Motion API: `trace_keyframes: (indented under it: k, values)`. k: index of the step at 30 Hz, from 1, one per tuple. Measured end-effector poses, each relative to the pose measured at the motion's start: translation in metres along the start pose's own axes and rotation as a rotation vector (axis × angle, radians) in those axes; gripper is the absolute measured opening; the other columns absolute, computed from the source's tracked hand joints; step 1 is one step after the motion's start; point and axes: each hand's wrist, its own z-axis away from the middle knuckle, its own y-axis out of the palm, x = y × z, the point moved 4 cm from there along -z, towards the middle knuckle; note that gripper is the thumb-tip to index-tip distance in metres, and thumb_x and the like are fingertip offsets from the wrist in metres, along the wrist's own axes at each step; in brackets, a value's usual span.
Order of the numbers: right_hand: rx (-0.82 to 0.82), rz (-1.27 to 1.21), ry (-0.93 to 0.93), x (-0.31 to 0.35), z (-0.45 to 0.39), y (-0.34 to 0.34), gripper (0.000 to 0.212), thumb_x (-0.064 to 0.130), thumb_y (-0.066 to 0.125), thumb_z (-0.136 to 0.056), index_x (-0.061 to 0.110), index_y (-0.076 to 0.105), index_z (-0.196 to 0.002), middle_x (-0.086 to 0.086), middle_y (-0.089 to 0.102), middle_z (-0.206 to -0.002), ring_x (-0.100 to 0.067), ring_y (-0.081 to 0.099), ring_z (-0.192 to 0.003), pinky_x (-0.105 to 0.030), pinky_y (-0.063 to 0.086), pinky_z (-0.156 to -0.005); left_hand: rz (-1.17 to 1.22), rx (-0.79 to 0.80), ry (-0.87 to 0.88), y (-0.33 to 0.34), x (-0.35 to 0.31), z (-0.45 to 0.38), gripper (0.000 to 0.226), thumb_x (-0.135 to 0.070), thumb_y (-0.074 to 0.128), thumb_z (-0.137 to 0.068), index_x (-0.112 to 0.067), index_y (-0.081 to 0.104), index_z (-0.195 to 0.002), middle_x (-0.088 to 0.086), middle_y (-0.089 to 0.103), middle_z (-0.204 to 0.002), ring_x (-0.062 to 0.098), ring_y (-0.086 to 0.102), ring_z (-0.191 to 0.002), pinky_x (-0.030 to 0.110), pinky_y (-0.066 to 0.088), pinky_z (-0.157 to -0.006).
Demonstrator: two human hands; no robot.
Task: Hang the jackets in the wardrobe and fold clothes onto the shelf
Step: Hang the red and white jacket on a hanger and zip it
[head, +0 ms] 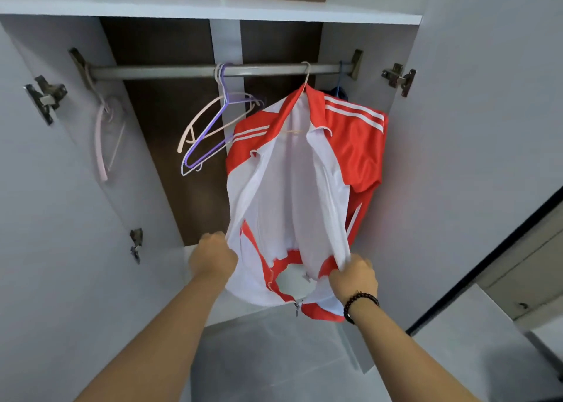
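A red and white track jacket (344,139) hangs on a pale hanger from the grey wardrobe rail (170,71), right of centre. Its front is unzipped and spread apart, showing the white lining. My left hand (213,256) grips the jacket's left front edge near the hem. My right hand (353,275), with a dark bead bracelet at the wrist, grips the right front edge. A zip pull (296,308) dangles at the hem between my hands.
Empty beige and purple hangers (210,127) hang mid-rail, and a pink hanger (102,139) at the left end. A dark garment on a blue hanger (338,89) peeks out behind the jacket. White shelf (213,6) above; the wardrobe doors stand open on both sides.
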Motion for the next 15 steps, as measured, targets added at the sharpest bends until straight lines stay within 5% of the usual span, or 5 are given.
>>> trace_keyframes:
  k: [3,7,11,15]
  values:
    - [0.014,-0.033,0.015,-0.018,0.008,-0.013,0.018,0.011,0.059,-0.08,0.006,0.051,-0.095,-0.01,0.052,-0.093,-0.025,0.051,-0.07,-0.024,0.037,-0.054,0.122,-0.062,-0.07,0.004,0.01,0.018,0.02,-0.014,0.051,-0.09,-0.004,0.061,-0.105,0.014,0.055,-0.104,0.033,0.059,-0.092,0.042,0.055,-0.08]
    - [0.064,-0.106,0.042,-0.036,0.017,-0.023,0.018,0.005,0.056,-0.08,0.001,0.056,-0.098,-0.008,0.056,-0.081,-0.025,0.053,-0.07,-0.024,0.04,-0.056,0.624,-0.045,-0.305,0.012,0.017,0.041,0.031,-0.006,0.037,-0.095,0.004,0.051,-0.121,0.024,0.057,-0.117,0.04,0.056,-0.106,0.046,0.05,-0.091]
    - [0.127,-0.266,0.037,-0.059,0.047,-0.011,0.031,0.0,0.053,-0.081,0.005,0.055,-0.112,-0.006,0.061,-0.086,-0.024,0.054,-0.074,-0.026,0.043,-0.065,1.239,0.018,-0.38,0.014,-0.004,0.077,0.035,0.003,0.028,-0.087,0.0,0.057,-0.107,0.014,0.059,-0.093,0.024,0.055,-0.074,0.025,0.047,-0.051]
    - [0.212,-0.383,-0.252,-0.05,0.069,-0.009,0.084,-0.009,0.046,-0.081,0.038,0.023,-0.147,0.017,0.048,-0.115,0.0,0.052,-0.096,-0.008,0.044,-0.081,1.595,0.108,-0.44,0.01,-0.019,0.099,0.033,0.008,0.033,-0.086,0.0,0.061,-0.101,0.011,0.059,-0.077,0.022,0.054,-0.065,0.022,0.046,-0.051]
